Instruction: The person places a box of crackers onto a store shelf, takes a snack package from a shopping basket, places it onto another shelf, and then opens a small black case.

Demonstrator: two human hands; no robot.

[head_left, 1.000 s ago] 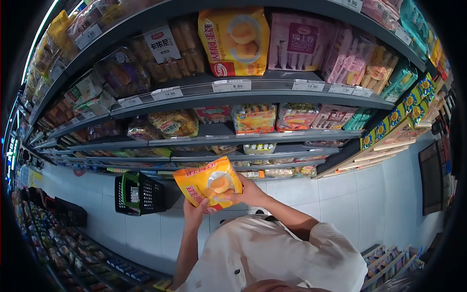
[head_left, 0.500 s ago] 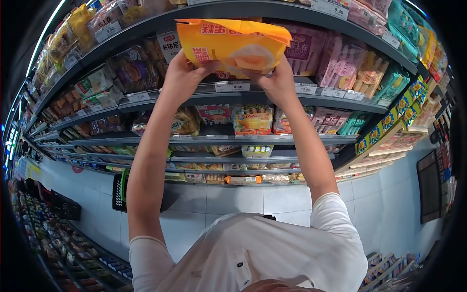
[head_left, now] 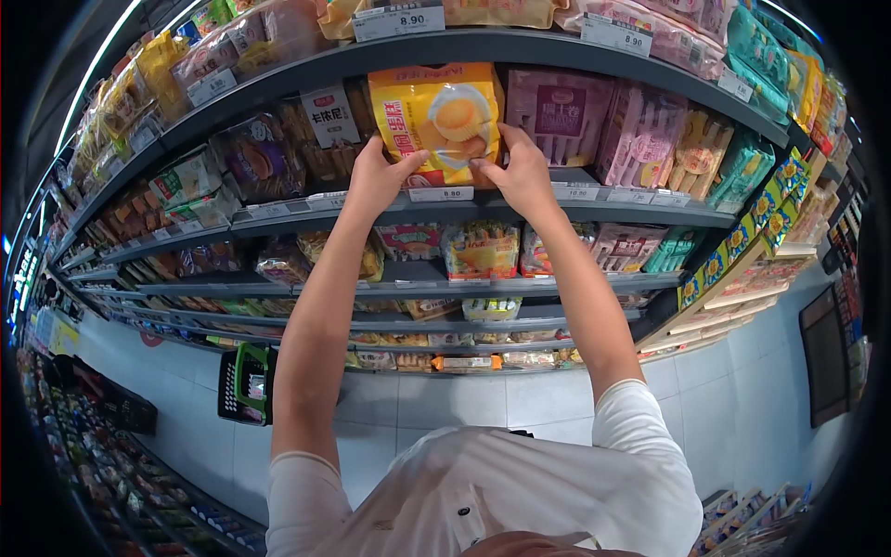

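Observation:
A yellow cake bag (head_left: 444,121) stands upright on a shelf (head_left: 320,210), between brown packs and a purple pack (head_left: 560,110). My left hand (head_left: 388,174) holds its lower left side, thumb on the front. On the right side, my right hand (head_left: 516,169) grips it with the thumb near the lower front corner; the fingers behind the bag are partly hidden. Below the bag is a price label (head_left: 441,194) reading 8.80.
Packaged snacks fill shelves above and below. A black and green basket (head_left: 247,382) rests on the tiled floor (head_left: 452,401) at the left. Yellow hanging packs (head_left: 742,232) line the shelf's right end. Another rack runs along the lower left.
Both hands have carried the yellow bag from near my body up to the shelf. It has gone from tilted in front of the shelf to upright among the packs.

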